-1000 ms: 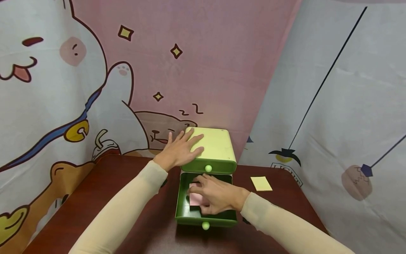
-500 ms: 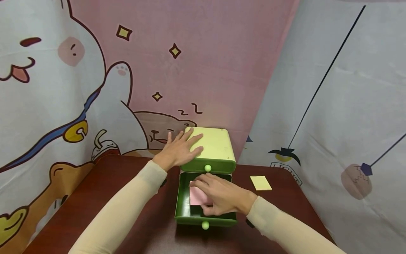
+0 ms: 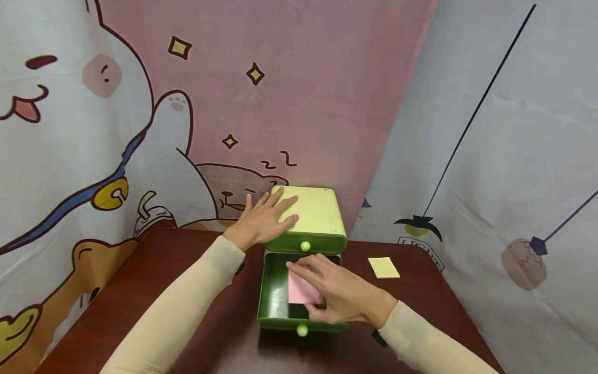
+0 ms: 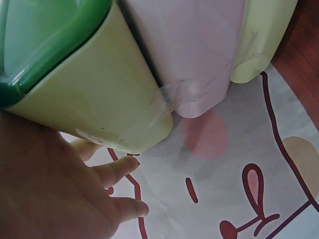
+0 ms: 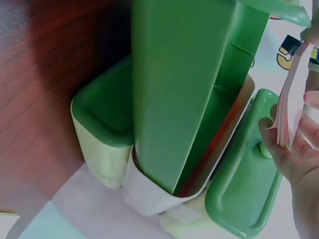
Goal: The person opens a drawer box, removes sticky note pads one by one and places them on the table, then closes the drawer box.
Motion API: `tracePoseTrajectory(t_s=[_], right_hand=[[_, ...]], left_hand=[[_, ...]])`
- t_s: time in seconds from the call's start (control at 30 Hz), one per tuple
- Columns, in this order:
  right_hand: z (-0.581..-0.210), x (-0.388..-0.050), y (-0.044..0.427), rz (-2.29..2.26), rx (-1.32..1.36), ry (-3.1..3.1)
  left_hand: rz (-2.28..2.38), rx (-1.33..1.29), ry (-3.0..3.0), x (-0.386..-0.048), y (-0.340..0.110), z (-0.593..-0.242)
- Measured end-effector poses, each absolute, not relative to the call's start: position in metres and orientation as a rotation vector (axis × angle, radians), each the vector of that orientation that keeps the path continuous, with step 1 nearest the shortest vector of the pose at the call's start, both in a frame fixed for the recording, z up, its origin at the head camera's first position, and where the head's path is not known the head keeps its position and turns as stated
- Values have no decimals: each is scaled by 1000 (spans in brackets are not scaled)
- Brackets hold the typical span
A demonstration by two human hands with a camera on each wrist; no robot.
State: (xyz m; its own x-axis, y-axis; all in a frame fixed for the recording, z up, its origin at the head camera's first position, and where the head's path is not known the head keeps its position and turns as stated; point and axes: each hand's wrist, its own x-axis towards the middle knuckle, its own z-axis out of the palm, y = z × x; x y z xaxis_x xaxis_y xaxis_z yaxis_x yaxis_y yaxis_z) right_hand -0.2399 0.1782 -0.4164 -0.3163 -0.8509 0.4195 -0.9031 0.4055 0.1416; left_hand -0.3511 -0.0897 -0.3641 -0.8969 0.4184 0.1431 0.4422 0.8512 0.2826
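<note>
My left hand (image 3: 263,222) rests spread on the pale yellow top of a small desktop drawer cabinet (image 3: 320,210). In the left wrist view its fingers lie along the cabinet's wall. Below the top drawer, a green drawer (image 3: 274,296) is pulled out. My right hand (image 3: 345,291) is over that drawer and pinches a pink sticky note pad (image 3: 301,290) between thumb and fingers. Seen from the right wrist, the pad (image 5: 289,99) is on edge, clear of the drawer, with its sheets slightly fanned.
A yellow sticky note pad (image 3: 383,267) lies on the dark red-brown table (image 3: 196,322) right of the cabinet. Printed cloth (image 3: 327,104) hangs behind and at the sides. The closed top drawer has a round pale green knob (image 3: 305,246).
My right hand has closed on the pink pad and drawn it up and to the right over the drawer. The left hand stays on the cabinet top.
</note>
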Motion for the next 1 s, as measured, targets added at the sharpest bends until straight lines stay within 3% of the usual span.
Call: tracePoseTrajectory(t_s=[0.43, 1.0], right_hand=[[-418, -232, 209, 310, 1420, -2171], [-426, -237, 281, 355, 1116, -2300]], left_hand=[[-506, -679, -2944, -351, -90, -364], [-500, -691, -2938, -353, -90, -366]])
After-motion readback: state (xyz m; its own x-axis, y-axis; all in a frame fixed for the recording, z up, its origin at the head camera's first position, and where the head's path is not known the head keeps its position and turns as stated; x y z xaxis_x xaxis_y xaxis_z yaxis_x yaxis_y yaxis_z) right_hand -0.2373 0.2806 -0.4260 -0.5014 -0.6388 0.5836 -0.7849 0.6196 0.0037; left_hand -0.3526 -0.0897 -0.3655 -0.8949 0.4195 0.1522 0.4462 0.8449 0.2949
